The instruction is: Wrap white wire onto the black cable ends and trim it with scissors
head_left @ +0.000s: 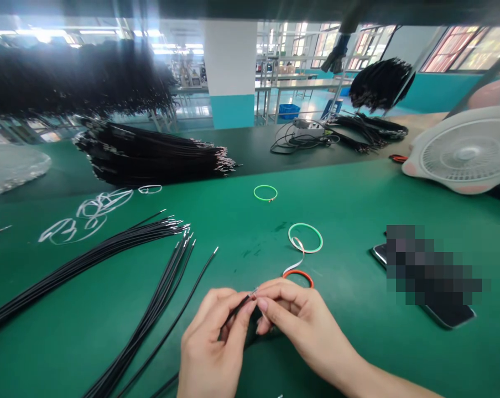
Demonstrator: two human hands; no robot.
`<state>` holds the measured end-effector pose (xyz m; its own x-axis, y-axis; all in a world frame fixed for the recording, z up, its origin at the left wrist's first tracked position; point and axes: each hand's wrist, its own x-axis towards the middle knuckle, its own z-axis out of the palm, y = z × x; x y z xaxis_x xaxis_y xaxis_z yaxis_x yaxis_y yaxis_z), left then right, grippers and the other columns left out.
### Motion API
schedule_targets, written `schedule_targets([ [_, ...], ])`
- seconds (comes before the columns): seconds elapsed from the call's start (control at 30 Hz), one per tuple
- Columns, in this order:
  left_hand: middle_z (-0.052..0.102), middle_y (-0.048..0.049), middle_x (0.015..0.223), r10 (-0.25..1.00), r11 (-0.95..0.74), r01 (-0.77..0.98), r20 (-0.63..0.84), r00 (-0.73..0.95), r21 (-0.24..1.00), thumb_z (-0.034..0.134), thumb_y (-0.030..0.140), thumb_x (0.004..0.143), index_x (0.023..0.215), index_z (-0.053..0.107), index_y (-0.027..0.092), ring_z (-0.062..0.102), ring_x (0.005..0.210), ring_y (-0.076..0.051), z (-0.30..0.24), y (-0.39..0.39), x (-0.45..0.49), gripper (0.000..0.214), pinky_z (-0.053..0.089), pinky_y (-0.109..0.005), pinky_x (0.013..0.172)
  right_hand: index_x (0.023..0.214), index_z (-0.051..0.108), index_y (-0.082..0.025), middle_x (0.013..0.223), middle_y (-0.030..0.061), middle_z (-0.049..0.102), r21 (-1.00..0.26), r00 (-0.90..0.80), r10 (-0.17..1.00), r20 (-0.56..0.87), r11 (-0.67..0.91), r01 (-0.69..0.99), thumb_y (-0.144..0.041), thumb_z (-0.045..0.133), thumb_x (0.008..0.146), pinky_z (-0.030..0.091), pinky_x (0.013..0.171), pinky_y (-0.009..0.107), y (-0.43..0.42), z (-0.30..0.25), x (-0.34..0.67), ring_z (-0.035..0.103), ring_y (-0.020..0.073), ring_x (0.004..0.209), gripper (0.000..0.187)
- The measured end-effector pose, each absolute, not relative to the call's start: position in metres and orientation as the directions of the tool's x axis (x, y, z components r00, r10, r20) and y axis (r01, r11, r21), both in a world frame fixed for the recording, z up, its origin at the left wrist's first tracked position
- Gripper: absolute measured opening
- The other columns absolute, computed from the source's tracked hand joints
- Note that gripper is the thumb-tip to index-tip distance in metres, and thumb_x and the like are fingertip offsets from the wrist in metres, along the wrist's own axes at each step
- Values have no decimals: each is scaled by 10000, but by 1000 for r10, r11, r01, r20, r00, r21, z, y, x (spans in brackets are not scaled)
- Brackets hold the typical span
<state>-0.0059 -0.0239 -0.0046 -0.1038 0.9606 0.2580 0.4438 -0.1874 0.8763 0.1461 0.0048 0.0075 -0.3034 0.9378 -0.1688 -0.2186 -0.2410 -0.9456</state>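
My left hand (217, 337) is closed around a black cable (238, 308), with the thumb and index finger near its end. A small silver tip (253, 292) shows between my two hands. My right hand (293, 312) pinches right at that tip. What lies between its fingertips is mostly hidden. Just behind the right hand, a white strip (293, 268) and an orange ring (300, 273) run out from view behind the knuckles. The strip curls up to a pale green-and-white ring (306, 237). Whether the right fingers hold this strip, I cannot tell.
Black cables with silver tips (150, 326) lie at the left, beside another bundle (88, 257). White strip loops (103, 204), a thick cable pile (150, 155) and a green ring (265, 193) are farther back. A phone (451, 312) and a fan (468, 152) stand right.
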Motion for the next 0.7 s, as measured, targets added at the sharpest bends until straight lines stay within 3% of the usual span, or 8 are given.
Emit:
schedule_targets([
  [0.13, 670, -33, 863, 960, -193, 449, 263, -99, 872, 591, 288, 870, 878, 711, 229, 676, 767, -161, -3, -23, -5, 134, 563, -211, 614, 821, 707, -161, 911, 40, 653, -930, -306, 935, -180, -263, -258, -383, 753, 750, 527, 628, 258, 5, 7, 146, 639, 107, 590, 238],
  [0.33, 647, -25, 836, 965, -178, 406, 239, -104, 896, 567, 284, 878, 868, 664, 210, 680, 755, -156, -3, -22, -5, 122, 578, -225, 665, 892, 637, -163, 664, 10, 690, -921, -335, 916, -223, -310, -236, -367, 750, 773, 497, 671, 243, 4, 8, 146, 661, 137, 661, 261],
  [0.7, 649, -28, 926, 973, -180, 328, 216, -76, 927, 581, 269, 878, 942, 674, 229, 696, 860, -168, -4, -24, -5, 119, 592, -234, 742, 945, 585, -179, 712, -14, 655, -907, -313, 928, -203, -299, -298, -333, 765, 761, 488, 677, 243, 4, 5, 143, 647, 122, 668, 300],
])
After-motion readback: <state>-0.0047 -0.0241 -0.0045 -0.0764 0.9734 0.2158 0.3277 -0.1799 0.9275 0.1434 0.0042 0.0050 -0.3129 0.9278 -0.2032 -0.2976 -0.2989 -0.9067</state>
